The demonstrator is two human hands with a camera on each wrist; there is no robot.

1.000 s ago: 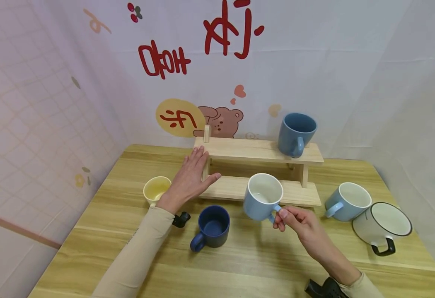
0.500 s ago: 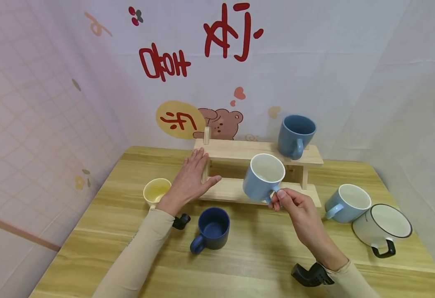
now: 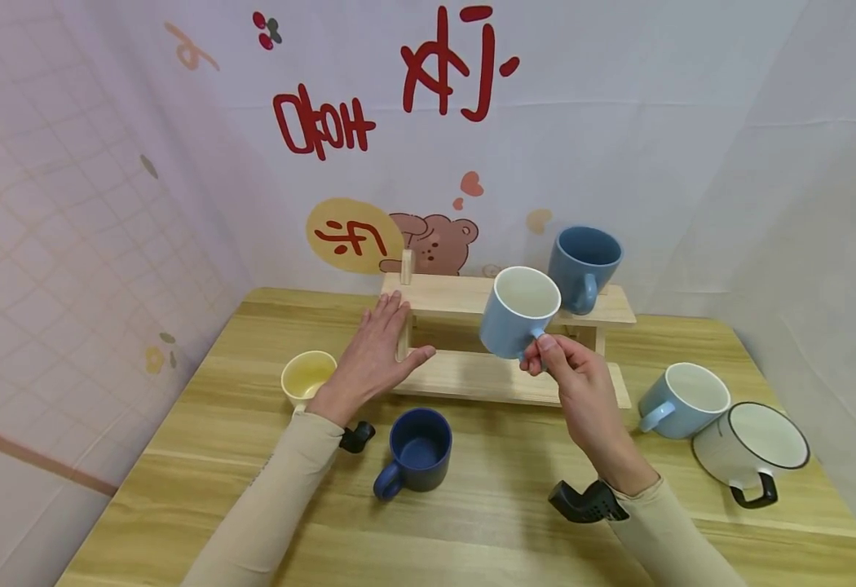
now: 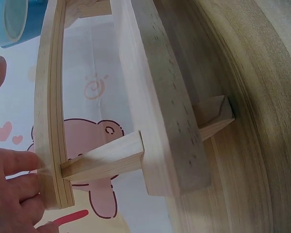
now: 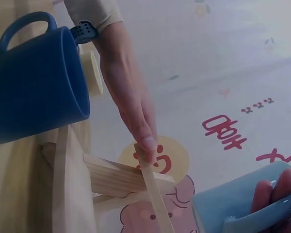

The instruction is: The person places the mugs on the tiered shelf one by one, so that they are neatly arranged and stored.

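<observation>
My right hand (image 3: 588, 391) pinches the handle of a light blue mug (image 3: 516, 326) with a white inside. The mug hangs upright, slightly tilted, in front of the upper board of a two-tier wooden shelf (image 3: 457, 293). In the right wrist view, curled fingers (image 5: 286, 184) go through the handle of this mug (image 5: 228, 194). My left hand (image 3: 369, 350) rests with extended fingers on the left end of the upper board, and its fingers touch the board edge in the left wrist view. A grey-blue mug (image 3: 575, 269) stands on the right end of the upper board.
On the table (image 3: 487, 522), a dark blue mug (image 3: 424, 456) stands in front of the shelf. A pale yellow cup (image 3: 303, 375) is partly behind my left wrist. At right stand another light blue mug (image 3: 681, 412) and a white mug (image 3: 736, 452) with a black handle.
My right hand has lifted the light blue mug upward and away from me, from before the lower board to the upper board's height. The left hand has stayed on the shelf.
</observation>
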